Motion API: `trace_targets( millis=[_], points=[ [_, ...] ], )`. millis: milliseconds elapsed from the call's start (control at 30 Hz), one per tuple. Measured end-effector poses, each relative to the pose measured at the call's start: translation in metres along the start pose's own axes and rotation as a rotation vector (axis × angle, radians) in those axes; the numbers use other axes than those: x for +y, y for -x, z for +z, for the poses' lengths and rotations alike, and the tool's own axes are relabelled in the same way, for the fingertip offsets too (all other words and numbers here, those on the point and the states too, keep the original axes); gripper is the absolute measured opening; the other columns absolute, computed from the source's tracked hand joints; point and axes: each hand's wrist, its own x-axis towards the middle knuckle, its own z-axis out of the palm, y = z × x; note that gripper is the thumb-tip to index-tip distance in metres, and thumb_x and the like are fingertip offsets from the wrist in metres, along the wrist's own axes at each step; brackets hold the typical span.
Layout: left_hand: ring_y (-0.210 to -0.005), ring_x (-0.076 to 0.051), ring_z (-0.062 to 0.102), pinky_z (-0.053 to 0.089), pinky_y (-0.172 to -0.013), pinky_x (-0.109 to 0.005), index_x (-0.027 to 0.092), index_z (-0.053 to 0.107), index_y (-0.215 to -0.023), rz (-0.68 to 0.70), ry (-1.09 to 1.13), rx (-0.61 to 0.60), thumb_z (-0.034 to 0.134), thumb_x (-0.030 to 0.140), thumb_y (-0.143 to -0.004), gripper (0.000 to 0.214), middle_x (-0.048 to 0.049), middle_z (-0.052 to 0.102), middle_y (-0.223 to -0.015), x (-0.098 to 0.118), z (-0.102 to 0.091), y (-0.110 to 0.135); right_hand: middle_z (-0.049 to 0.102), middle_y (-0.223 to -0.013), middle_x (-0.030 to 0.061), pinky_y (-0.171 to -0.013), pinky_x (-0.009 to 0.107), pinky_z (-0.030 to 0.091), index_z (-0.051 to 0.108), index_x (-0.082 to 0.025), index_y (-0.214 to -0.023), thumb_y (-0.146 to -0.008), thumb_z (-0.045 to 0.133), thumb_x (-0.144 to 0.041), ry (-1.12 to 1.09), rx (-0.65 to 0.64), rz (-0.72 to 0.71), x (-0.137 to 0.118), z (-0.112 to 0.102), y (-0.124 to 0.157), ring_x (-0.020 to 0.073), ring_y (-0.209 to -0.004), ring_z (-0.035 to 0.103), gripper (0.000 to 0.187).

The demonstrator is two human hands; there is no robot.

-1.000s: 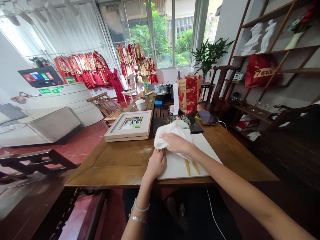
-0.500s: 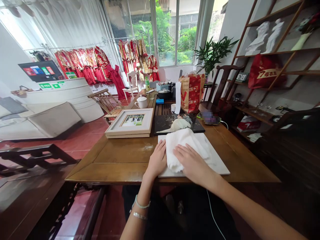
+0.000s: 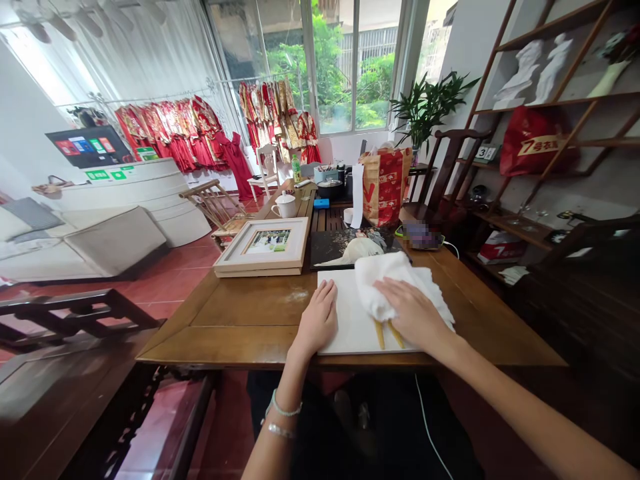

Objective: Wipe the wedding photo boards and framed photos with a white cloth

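A flat white board [image 3: 347, 330] lies near the front edge of the wooden table. My left hand [image 3: 319, 317] rests along its left edge, fingers stretched out and holding nothing. My right hand [image 3: 413, 310] presses a bunched white towel [image 3: 383, 287] onto the board's right half, fingers laid over the cloth. Below the towel, two narrow yellow-brown shapes [image 3: 381, 333] show on the board; what they belong to is hidden. Just behind lies a dark picture panel [image 3: 327, 248] with a figure in white, partly covered by the towel.
Framed photos [image 3: 265, 243] are stacked to the left, with a lidded white cup [image 3: 285, 205] behind them. A red-and-tan paper bag [image 3: 387, 187] stands at the back. On the right lies a blurred phone-like item [image 3: 423, 237] with a white cable.
My right hand and the towel have slid right across the board, baring its left part and the yellow-brown shapes. My left hand has stayed at the left edge.
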Motion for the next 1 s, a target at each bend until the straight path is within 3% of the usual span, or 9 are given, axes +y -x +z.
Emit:
trace_targets(
  millis=[100, 233, 367, 467, 533, 633, 733, 867, 1000],
  points=[
    [-0.145, -0.023, 0.027, 0.027, -0.119, -0.045, 0.012, 0.047, -0.139, 0.006, 0.003, -0.003, 0.031, 0.016, -0.093, 0.049, -0.0107, 0.040, -0.151, -0.001, 0.000, 0.000, 0.056, -0.136, 0.0189, -0.111, 0.050, 0.032, 0.055, -0.003, -0.129, -0.068, 0.042, 0.001, 0.007, 0.028, 0.067, 0.020, 0.010, -0.027, 0.0314, -0.131, 0.045, 0.063],
    [-0.145, -0.023, 0.027, 0.026, -0.119, -0.046, 0.011, 0.046, -0.139, 0.018, 0.003, 0.009, 0.030, 0.017, -0.093, 0.049, -0.0110, 0.039, -0.152, -0.002, 0.002, -0.001, 0.050, -0.143, 0.0135, -0.114, 0.049, 0.026, 0.051, -0.009, -0.135, -0.067, 0.044, 0.001, -0.018, -0.006, -0.036, 0.014, 0.016, -0.026, 0.0274, -0.137, 0.038, 0.069],
    [-0.145, -0.023, 0.027, 0.027, -0.119, -0.046, 0.013, 0.047, -0.139, 0.039, 0.013, 0.026, 0.030, 0.016, -0.094, 0.048, -0.0103, 0.041, -0.151, -0.003, 0.004, -0.001, 0.045, -0.148, 0.0092, -0.117, 0.051, 0.018, 0.048, -0.013, -0.138, -0.058, 0.042, 0.004, -0.077, -0.053, -0.307, -0.014, 0.008, 0.014, 0.0236, -0.143, 0.026, 0.082],
    [-0.146, -0.023, 0.026, 0.027, -0.119, -0.046, 0.015, 0.047, -0.139, 0.047, 0.024, 0.010, 0.035, 0.017, -0.093, 0.048, -0.0093, 0.039, -0.152, -0.003, 0.003, -0.001, 0.042, -0.150, 0.0059, -0.118, 0.049, 0.018, 0.045, -0.017, -0.141, -0.051, 0.042, 0.003, -0.136, -0.114, -0.427, -0.028, -0.008, 0.052, 0.0211, -0.144, 0.021, 0.092],
    [-0.146, -0.023, 0.025, 0.026, -0.119, -0.045, 0.013, 0.046, -0.139, 0.020, 0.026, -0.008, 0.035, 0.018, -0.093, 0.048, -0.0103, 0.038, -0.152, -0.001, 0.001, -0.001, 0.042, -0.150, 0.0023, -0.118, 0.046, 0.021, 0.043, -0.021, -0.142, -0.049, 0.041, 0.002, -0.154, -0.141, -0.435, -0.027, -0.017, 0.073, 0.0188, -0.143, 0.024, 0.096],
    [-0.146, -0.022, 0.026, 0.025, -0.120, -0.044, 0.012, 0.046, -0.139, -0.015, 0.023, -0.012, 0.031, 0.017, -0.093, 0.048, -0.0107, 0.039, -0.152, 0.002, -0.001, 0.000, 0.049, -0.145, 0.0002, -0.116, 0.044, 0.029, 0.047, -0.024, -0.140, -0.053, 0.039, 0.001, -0.145, -0.098, -0.319, -0.009, -0.023, 0.088, 0.0178, -0.138, 0.036, 0.091],
    [-0.146, -0.022, 0.025, 0.025, -0.120, -0.044, 0.010, 0.045, -0.140, -0.025, 0.011, -0.021, 0.029, 0.016, -0.094, 0.049, -0.0115, 0.038, -0.152, 0.006, -0.002, 0.000, 0.054, -0.141, 0.0048, -0.112, 0.048, 0.034, 0.054, -0.020, -0.134, -0.060, 0.039, 0.000, -0.086, -0.015, -0.170, 0.023, -0.017, 0.081, 0.0212, -0.134, 0.043, 0.077],
    [-0.146, -0.023, 0.026, 0.026, -0.119, -0.045, 0.012, 0.046, -0.140, -0.017, 0.026, -0.007, 0.030, 0.015, -0.093, 0.050, -0.0104, 0.038, -0.152, 0.004, -0.001, 0.000, 0.054, -0.140, 0.0077, -0.113, 0.052, 0.031, 0.055, -0.017, -0.133, -0.060, 0.042, -0.002, -0.035, -0.011, -0.097, 0.060, -0.004, 0.046, 0.0250, -0.136, 0.041, 0.076],
    [-0.145, -0.023, 0.028, 0.026, -0.119, -0.046, 0.015, 0.048, -0.138, 0.009, 0.032, 0.013, 0.032, 0.016, -0.093, 0.049, -0.0090, 0.039, -0.152, 0.000, 0.000, -0.001, 0.038, -0.151, 0.0126, -0.112, 0.051, 0.032, 0.045, -0.015, -0.142, -0.062, 0.048, -0.004, -0.017, -0.053, -0.066, 0.075, 0.002, 0.000, 0.0293, -0.140, 0.033, 0.080]
  ],
)
